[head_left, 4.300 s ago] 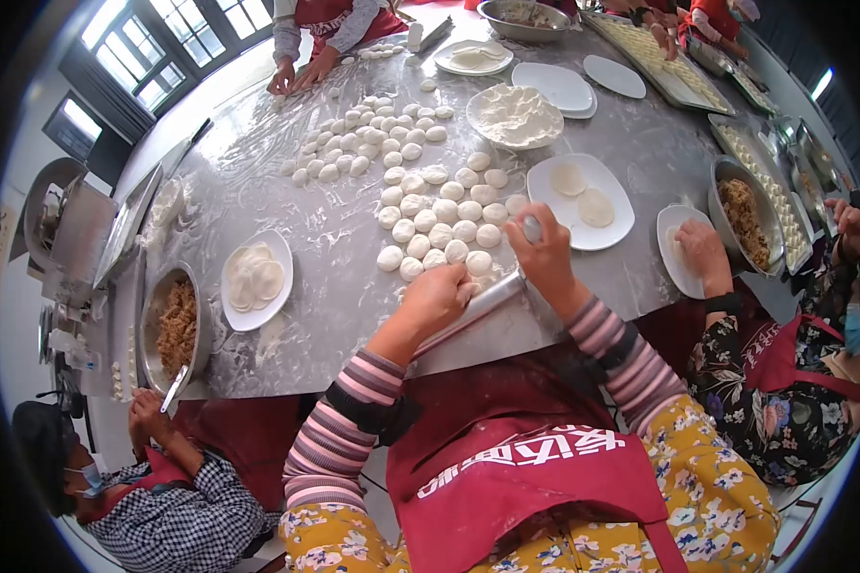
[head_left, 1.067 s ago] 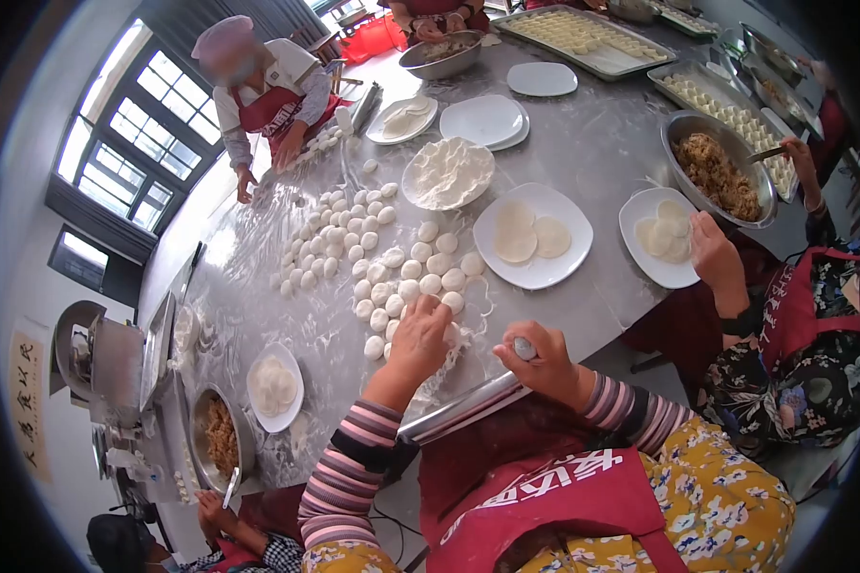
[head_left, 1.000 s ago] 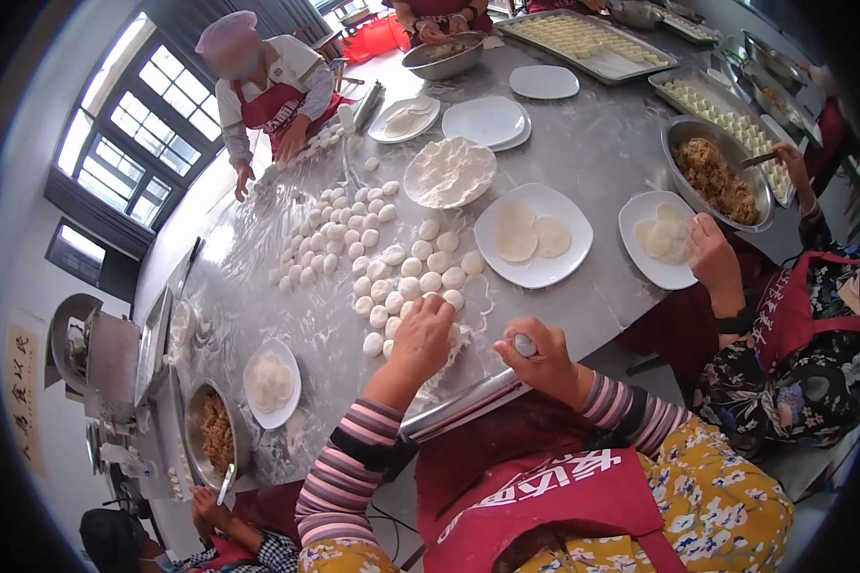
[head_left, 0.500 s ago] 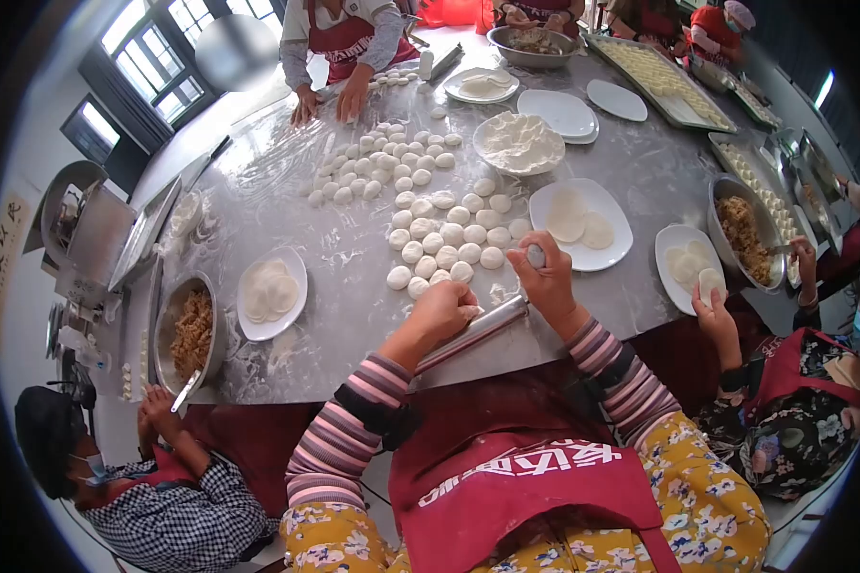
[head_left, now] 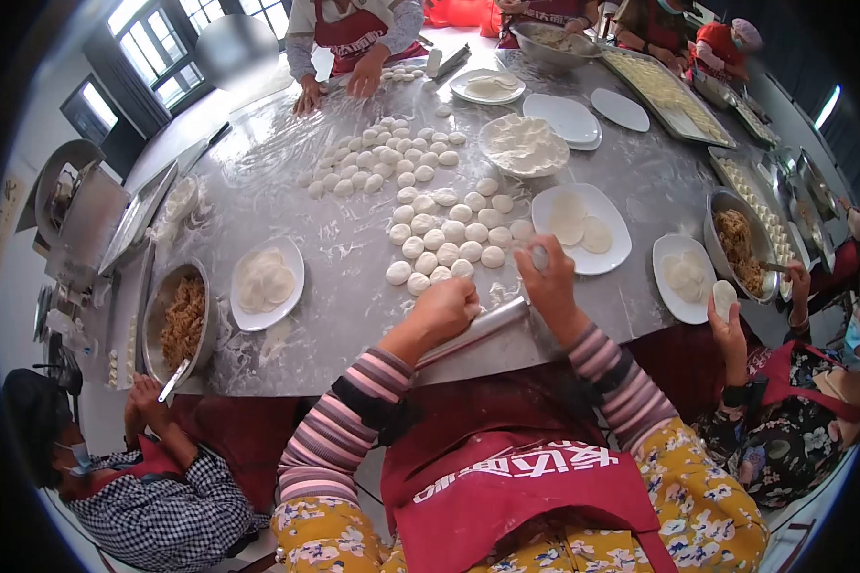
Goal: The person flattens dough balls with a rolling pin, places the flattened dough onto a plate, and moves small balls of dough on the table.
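Note:
My left hand (head_left: 441, 313) is closed, fingertips pinched on a bit of white dough, just above a shiny metal tube (head_left: 483, 330) lying along the table's near edge. Past the tube's right end, my right hand (head_left: 550, 288) is closed around something with a pale grey rounded end (head_left: 540, 258); the rest is hidden by the fingers. Right beyond both hands lie several flattened dough balls (head_left: 452, 232) in a loose group. A white plate (head_left: 613, 250) with round dough wrappers (head_left: 569, 220) stands beyond my right hand.
The floury steel table (head_left: 334, 277) also bears a flour bowl (head_left: 524, 145), a wrapper plate (head_left: 291, 304) and filling bowls at left (head_left: 210, 349) and right (head_left: 715, 202). Co-workers sit close on both sides; another person's hands (head_left: 365, 74) work across the table. Dumpling trays (head_left: 664, 95) stand at the right.
My hands stay in nearly the same place, with the right one turned slightly. The co-worker at right has lifted a wrapper off the plate. The view has shifted slightly.

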Available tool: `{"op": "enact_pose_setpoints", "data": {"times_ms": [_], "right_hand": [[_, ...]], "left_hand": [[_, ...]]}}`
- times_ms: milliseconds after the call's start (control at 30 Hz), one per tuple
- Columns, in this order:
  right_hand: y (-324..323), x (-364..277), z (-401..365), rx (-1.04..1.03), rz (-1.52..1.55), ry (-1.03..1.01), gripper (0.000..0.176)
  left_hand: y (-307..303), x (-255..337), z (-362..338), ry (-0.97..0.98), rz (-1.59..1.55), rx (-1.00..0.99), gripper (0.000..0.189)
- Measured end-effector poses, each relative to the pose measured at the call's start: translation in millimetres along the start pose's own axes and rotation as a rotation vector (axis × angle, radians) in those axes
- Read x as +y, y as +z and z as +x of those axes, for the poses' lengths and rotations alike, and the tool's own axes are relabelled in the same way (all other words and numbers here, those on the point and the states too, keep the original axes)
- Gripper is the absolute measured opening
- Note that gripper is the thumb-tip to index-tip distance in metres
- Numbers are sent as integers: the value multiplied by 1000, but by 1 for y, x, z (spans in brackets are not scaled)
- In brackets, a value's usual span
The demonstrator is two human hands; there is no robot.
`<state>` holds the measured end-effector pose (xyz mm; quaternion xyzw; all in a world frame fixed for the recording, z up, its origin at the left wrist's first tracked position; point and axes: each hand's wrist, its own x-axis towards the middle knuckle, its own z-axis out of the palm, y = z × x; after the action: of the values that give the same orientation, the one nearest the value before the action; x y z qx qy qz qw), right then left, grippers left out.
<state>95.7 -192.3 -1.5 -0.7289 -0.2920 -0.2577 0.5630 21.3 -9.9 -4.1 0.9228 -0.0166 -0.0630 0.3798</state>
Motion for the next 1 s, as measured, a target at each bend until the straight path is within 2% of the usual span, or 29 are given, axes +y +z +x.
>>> {"op": "enact_pose_setpoints", "data": {"times_ms": [67,100,167,200,267,333,367,400,467,533,600,633,733,800,833,867,933,1000], "right_hand": [[-24,-1,-20,-58,-247,-172,21],[-28,-8,-25,-68,-241,-182,21],[-36,-21,-36,-17,-54,54,21],[-32,-20,-34,-17,-58,70,21],[-8,-6,-7,-27,-40,58,21],[13,5,12,-16,-26,20,21],[18,7,14,-15,-14,-9,21],[16,4,11,-18,-11,-7,21],[-1,-1,0,-30,-58,1,20],[-23,-3,-26,-40,-128,-60,20],[-39,-15,-43,-44,54,189,20],[-37,-15,-38,-15,-163,-62,20],[-6,-6,-7,29,-99,-2,20],[14,5,9,21,-52,15,20],[19,7,12,-3,0,26,20],[14,8,9,1,1,24,20],[-5,3,-3,-68,-216,-127,22],[-27,-17,-23,-11,-111,-36,24]], "left_hand": [[-2,-5,-9,70,13,-6,11],[-2,-4,-15,21,-40,30,10],[-5,-5,-19,6,-66,28,10],[-3,-4,-24,-2,-84,2,10],[-3,3,-17,8,-3,-13,11],[-1,7,-10,1,141,111,13],[0,4,-7,25,102,118,14],[-2,5,-9,20,102,119,14],[-8,6,-10,84,47,-33,13],[-2,-3,-19,74,2,23,13],[-3,-6,-22,60,-32,78,12],[-3,-6,-25,26,-76,69,11],[-4,4,-22,22,-81,38,10],[-2,7,-12,-46,165,110,12],[-4,9,-10,-57,134,95,13],[-6,9,-10,-54,137,97,13],[-10,8,-12,88,43,-34,12],[-8,3,-21,106,46,-6,13]]}}
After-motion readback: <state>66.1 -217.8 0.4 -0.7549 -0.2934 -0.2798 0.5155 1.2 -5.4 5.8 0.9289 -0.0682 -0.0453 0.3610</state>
